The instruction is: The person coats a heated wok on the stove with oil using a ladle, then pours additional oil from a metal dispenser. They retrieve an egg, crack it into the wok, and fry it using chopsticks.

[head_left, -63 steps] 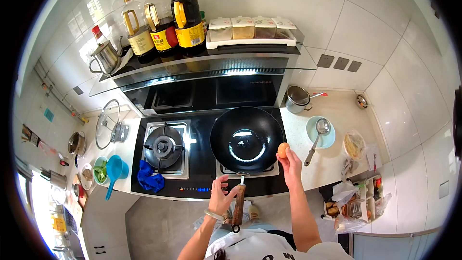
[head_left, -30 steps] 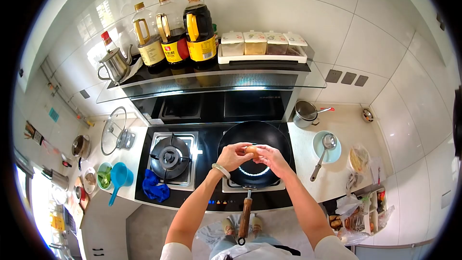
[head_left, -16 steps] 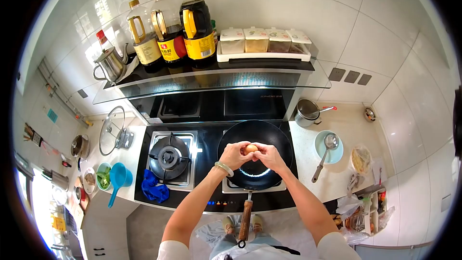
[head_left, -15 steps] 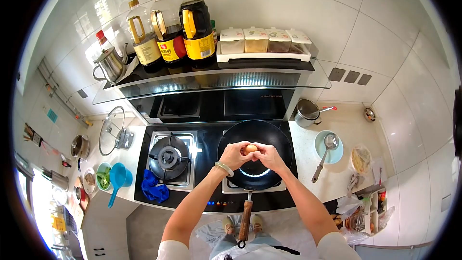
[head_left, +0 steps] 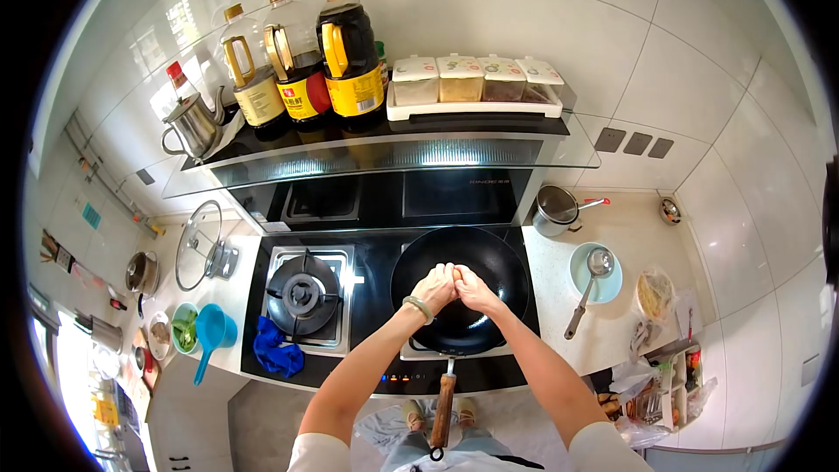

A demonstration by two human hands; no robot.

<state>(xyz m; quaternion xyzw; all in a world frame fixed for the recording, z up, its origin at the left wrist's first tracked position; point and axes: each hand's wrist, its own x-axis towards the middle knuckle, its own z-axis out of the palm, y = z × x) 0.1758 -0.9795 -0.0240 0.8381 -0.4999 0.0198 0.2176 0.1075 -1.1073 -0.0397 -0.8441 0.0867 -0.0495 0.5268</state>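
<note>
My left hand [head_left: 432, 288] and my right hand [head_left: 476, 288] meet above the black wok [head_left: 470, 247], fingers closed round an egg [head_left: 456, 273]. The egg is almost wholly covered by my fingers; whether its shell is cracked cannot be seen. A bracelet [head_left: 419, 308] circles my left wrist. Below my hands the dark inside of the wok shows, and its wooden handle [head_left: 443, 411] points towards my body. The wok sits on the right burner of the black cooktop [head_left: 370, 332].
A bare left burner [head_left: 302, 295] has a blue cloth [head_left: 278, 350] beside it. On the left counter are a blue dipper [head_left: 215, 327], a bowl of greens [head_left: 185, 329] and a glass lid [head_left: 199, 245]. A ladle [head_left: 589, 290] rests in a pale bowl [head_left: 580, 269] at right. Sauce bottles [head_left: 354, 61] stand above.
My fingers have closed further over the egg, which showed plainly between them before. The bright flame-like glow in the wok no longer shows. The view has shifted slightly.
</note>
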